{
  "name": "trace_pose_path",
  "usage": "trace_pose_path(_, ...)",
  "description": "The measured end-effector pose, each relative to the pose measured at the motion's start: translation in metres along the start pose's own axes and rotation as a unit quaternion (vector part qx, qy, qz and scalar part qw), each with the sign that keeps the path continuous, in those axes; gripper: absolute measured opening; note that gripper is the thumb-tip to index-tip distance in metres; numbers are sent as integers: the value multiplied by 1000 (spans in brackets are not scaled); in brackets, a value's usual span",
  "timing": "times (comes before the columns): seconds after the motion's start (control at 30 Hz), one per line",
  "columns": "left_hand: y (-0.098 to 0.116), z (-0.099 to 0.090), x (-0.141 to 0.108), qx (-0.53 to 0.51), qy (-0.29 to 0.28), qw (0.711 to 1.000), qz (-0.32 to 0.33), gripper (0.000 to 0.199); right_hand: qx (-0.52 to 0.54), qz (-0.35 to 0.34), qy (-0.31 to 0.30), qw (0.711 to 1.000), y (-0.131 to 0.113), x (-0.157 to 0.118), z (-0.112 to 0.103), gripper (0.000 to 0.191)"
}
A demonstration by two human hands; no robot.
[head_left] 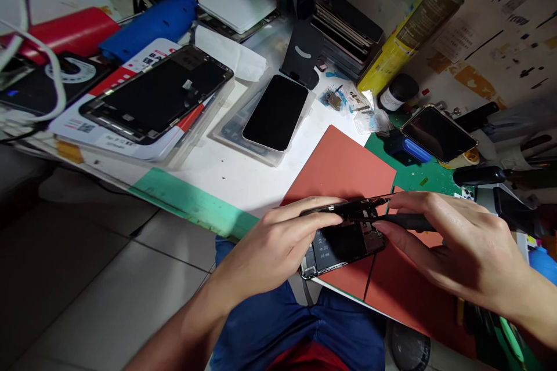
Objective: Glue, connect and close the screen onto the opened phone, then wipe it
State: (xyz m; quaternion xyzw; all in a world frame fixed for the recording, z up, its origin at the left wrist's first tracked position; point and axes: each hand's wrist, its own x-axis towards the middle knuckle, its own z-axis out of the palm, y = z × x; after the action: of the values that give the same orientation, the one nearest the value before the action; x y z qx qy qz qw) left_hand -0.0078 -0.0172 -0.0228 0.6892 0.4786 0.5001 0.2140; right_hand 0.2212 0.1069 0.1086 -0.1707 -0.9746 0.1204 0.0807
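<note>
An opened phone (343,244) lies tilted over the reddish-brown mat (343,168), its battery and inner parts showing. The screen half stands raised along its far edge. My left hand (278,237) is closed around the phone's left end, with fingers along the lifted screen. In my right hand (461,243), pinched between thumb and fingers, is a slim black pointed tool (409,221). Its narrow tip reaches into the gap between the two halves, near my left fingertips. Where exactly the tip touches, I cannot make out.
A dark phone (276,110) rests on a plastic case at the middle. Left of it, a phone screen part (161,93) lies on boxes. A yellow spray can (413,23) leans at the back, with another phone (439,132) propped at right. Green tape (191,197) marks the table's front edge.
</note>
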Motion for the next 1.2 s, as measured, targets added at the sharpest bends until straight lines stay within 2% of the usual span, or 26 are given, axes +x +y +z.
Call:
trace_pose_path(0.23, 1, 1, 2, -9, -2, 1000, 1, 40, -35, -33, 22, 999, -1, 1, 0, 15)
trace_pose_path(0.57, 1, 0, 1, -9, -7, 1000, -2, 41, -59, -21, 38, 997, -1, 3, 4, 12)
trace_pose_path(0.73, 1, 0, 2, -1, -6, 1000, -1, 40, -25, -24, 31, 999, 0, 4, 3, 15)
trace_pose_path(0.87, 1, 0, 2, -3, -8, 1000, -5, 41, -50, -19, 46, 998, -1, 3, 5, 14)
trace_pose_path(1.2, 1, 0, 2, -14, -12, 1000, -12, 42, -33, -18, 37, 999, 1, 2, 5, 15)
